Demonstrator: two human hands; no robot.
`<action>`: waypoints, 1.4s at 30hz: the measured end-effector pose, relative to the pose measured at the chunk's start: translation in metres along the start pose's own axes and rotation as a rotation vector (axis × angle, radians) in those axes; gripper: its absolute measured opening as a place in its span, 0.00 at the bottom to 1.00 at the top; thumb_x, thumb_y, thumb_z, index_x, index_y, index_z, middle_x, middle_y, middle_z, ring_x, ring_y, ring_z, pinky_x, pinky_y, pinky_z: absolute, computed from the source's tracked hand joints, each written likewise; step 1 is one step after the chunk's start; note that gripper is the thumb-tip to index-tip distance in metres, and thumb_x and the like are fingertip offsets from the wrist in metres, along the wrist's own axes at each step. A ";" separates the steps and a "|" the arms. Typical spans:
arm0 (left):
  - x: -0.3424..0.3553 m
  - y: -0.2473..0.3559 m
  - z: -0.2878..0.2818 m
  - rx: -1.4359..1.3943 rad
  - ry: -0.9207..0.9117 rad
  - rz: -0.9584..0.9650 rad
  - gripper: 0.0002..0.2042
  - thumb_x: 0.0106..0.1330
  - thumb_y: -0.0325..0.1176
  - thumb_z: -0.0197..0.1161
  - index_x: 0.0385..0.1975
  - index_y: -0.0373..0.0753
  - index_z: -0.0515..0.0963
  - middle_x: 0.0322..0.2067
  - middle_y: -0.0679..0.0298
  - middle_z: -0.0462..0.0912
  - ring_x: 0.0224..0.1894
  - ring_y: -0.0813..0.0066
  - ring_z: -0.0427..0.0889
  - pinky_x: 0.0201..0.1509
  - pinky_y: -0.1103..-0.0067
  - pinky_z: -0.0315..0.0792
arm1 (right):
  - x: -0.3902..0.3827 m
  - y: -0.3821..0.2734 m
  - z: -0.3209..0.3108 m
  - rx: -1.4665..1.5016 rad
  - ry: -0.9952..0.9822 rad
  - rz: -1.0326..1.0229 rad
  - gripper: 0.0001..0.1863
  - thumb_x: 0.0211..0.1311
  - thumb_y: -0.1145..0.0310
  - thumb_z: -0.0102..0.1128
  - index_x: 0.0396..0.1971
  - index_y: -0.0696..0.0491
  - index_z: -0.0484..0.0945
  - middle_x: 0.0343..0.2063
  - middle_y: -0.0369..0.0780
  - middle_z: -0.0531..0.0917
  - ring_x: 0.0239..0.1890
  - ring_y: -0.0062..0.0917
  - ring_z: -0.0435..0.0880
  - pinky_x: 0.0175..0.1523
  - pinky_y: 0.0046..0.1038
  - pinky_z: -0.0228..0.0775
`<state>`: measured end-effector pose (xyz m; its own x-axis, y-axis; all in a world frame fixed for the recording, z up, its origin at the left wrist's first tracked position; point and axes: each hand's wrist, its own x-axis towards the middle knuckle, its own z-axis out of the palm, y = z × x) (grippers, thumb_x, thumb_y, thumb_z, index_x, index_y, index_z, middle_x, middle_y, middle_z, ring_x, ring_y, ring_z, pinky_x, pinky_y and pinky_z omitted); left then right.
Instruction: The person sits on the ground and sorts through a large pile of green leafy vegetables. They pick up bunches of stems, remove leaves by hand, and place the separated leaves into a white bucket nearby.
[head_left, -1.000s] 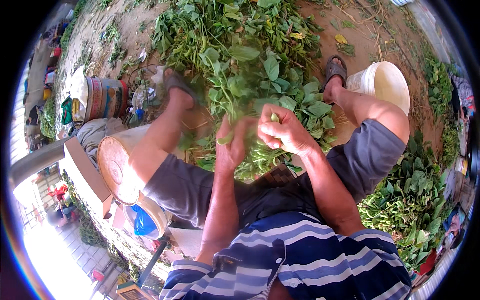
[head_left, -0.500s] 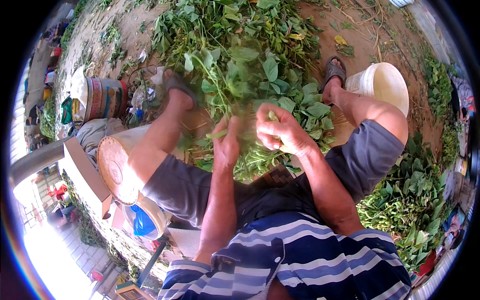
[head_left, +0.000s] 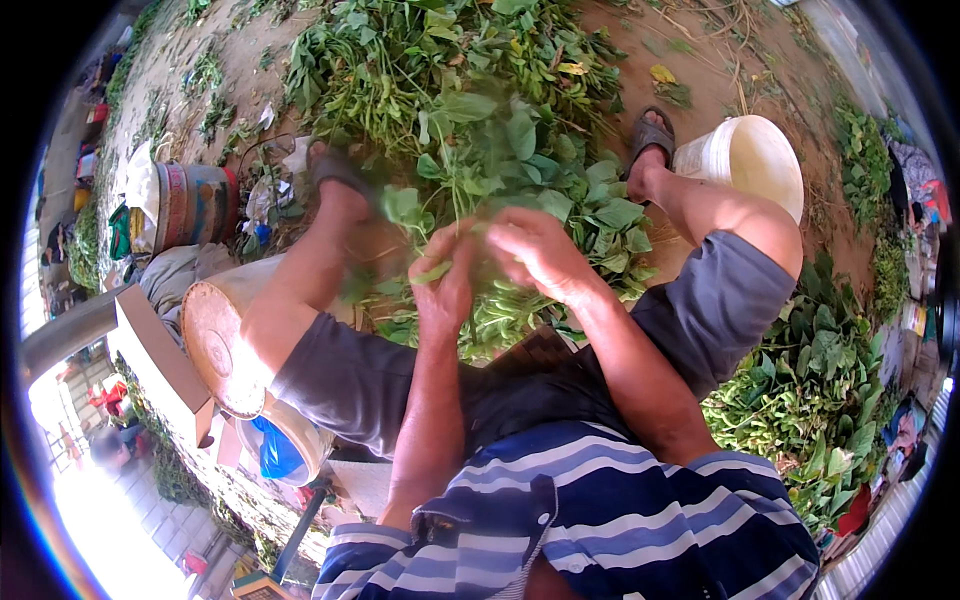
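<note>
My left hand (head_left: 443, 285) is closed round the stalk of a leafy bean plant (head_left: 403, 207), whose leaves stick up past my fingers. A green pod (head_left: 432, 272) shows against that hand. Close by on its right, my right hand (head_left: 545, 258) has its fingers curled in at the stalk. They are smeared by motion, and what they hold is hidden. Beyond both hands lies a big heap of bean plants (head_left: 370, 75) with leaves and pods. Loose green pods (head_left: 500, 318) are gathered just below my hands, between my legs.
A white bucket (head_left: 717, 155) lies tipped on its side by my right foot. To my left are a round-lidded tub (head_left: 212, 345), a bucket with a blue bag (head_left: 277, 450) and a striped drum (head_left: 195, 205). More bean plants (head_left: 815, 400) are piled to my right.
My right hand has moved left, from apart with pods in its fingers to right beside my left hand at the stalk. The whole view has shifted slightly.
</note>
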<state>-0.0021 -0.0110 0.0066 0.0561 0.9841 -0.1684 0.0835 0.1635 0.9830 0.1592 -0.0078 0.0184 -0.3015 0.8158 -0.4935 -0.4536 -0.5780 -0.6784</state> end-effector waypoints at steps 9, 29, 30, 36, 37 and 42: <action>-0.001 0.003 0.001 0.175 -0.032 0.281 0.09 0.60 0.21 0.65 0.39 0.35 0.83 0.34 0.63 0.81 0.39 0.77 0.77 0.46 0.80 0.70 | 0.003 0.010 -0.007 0.145 -0.012 0.045 0.04 0.63 0.71 0.52 0.28 0.55 0.71 0.18 0.31 0.67 0.17 0.14 0.62 0.19 0.18 0.50; 0.003 0.002 -0.008 0.415 -0.211 0.163 0.05 0.62 0.24 0.64 0.37 0.33 0.80 0.28 0.67 0.78 0.33 0.81 0.75 0.37 0.82 0.69 | 0.006 0.019 -0.012 -0.499 0.012 -0.048 0.17 0.69 0.59 0.52 0.24 0.55 0.75 0.14 0.29 0.67 0.18 0.13 0.62 0.22 0.23 0.52; 0.004 0.002 -0.011 0.489 -0.235 0.165 0.05 0.63 0.25 0.64 0.37 0.33 0.80 0.28 0.67 0.78 0.33 0.82 0.74 0.37 0.82 0.69 | 0.005 0.016 -0.010 -0.456 0.018 -0.004 0.17 0.69 0.60 0.51 0.24 0.55 0.75 0.14 0.29 0.67 0.17 0.13 0.62 0.22 0.23 0.52; 0.004 -0.004 -0.004 0.225 0.007 -0.081 0.10 0.69 0.32 0.53 0.39 0.32 0.77 0.25 0.58 0.79 0.28 0.73 0.76 0.33 0.76 0.70 | 0.002 0.008 0.000 -0.167 -0.025 0.080 0.12 0.67 0.65 0.50 0.25 0.53 0.74 0.15 0.29 0.68 0.15 0.11 0.62 0.19 0.18 0.51; 0.004 -0.004 -0.006 0.316 0.027 -0.077 0.10 0.70 0.33 0.52 0.38 0.32 0.77 0.24 0.57 0.78 0.27 0.71 0.76 0.33 0.74 0.70 | 0.000 0.009 0.005 -0.228 -0.050 0.063 0.12 0.67 0.64 0.50 0.25 0.53 0.74 0.15 0.28 0.68 0.15 0.11 0.62 0.19 0.18 0.51; 0.007 -0.025 -0.016 0.637 -0.024 0.176 0.07 0.60 0.31 0.58 0.31 0.35 0.70 0.29 0.53 0.74 0.32 0.55 0.76 0.34 0.66 0.67 | -0.001 0.023 0.017 -0.549 -0.145 0.057 0.17 0.65 0.59 0.58 0.22 0.56 0.75 0.15 0.33 0.71 0.21 0.16 0.69 0.27 0.25 0.59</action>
<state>-0.0193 -0.0070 -0.0176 0.1441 0.9894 -0.0183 0.6428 -0.0795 0.7619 0.1343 -0.0215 0.0123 -0.4425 0.7548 -0.4842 0.0576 -0.5149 -0.8553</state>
